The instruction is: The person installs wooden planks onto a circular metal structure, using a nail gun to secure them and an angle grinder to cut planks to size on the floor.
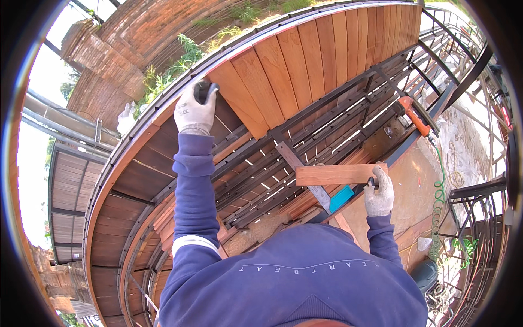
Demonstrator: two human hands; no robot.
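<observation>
My left hand (194, 111), in a pale glove with dark-coated fingertips, is curled at the curved rim beside the end of a row of reddish wooden slats (294, 71); what it grips, if anything, is unclear. My right hand (379, 193), also gloved, is closed on a short reddish board (332, 174), held level over the dark metal framework (272, 147). Just below that board lie a narrow grey-brown strip (290, 155) and a turquoise piece (341, 197). An orange pneumatic nail gun (415, 117) rests on the frame to the upper right.
Darker curved boards (125, 212) run down the left side. Behind the rim are a brick wall (106, 49) and plants (188, 54). A green coiled hose (438, 196) hangs at the right beside more metal framework (476, 191). A stack of loose boards (169, 223) lies near my left arm.
</observation>
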